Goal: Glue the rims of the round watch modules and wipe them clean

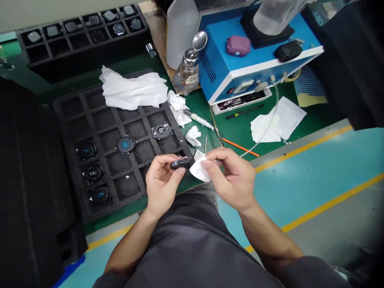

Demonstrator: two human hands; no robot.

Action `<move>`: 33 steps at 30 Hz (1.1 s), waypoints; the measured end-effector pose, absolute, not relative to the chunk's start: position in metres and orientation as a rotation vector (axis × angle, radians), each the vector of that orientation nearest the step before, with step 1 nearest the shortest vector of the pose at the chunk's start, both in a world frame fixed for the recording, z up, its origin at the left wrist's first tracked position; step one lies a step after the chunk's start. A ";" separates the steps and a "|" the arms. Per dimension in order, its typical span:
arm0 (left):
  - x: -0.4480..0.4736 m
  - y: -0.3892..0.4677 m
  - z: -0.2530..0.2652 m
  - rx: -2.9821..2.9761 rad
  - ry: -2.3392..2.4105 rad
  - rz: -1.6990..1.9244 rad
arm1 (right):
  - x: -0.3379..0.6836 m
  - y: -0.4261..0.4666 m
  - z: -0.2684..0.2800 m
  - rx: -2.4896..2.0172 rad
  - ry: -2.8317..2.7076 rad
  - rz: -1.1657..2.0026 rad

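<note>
The left hand (163, 179) pinches a round black watch body (181, 163) near the front edge of the green bench (232, 130); the right hand (232, 176) pinches a soft white wipe (200, 169) just beside it. A loose left-hand grip could drop the watch body; wipe lint might cling.

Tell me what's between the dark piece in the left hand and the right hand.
In the head view, a white wipe, pinched by the right hand, lies between it and the dark piece in the left hand.
</note>
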State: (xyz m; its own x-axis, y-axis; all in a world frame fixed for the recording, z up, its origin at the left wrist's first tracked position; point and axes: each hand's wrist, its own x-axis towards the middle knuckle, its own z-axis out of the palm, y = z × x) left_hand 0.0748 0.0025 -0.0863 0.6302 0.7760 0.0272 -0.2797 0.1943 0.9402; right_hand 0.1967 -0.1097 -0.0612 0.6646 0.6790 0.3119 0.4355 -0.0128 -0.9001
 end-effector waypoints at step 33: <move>0.079 -0.014 -0.107 1.402 0.583 1.151 | 0.185 -0.088 -0.082 -1.676 -1.404 -0.415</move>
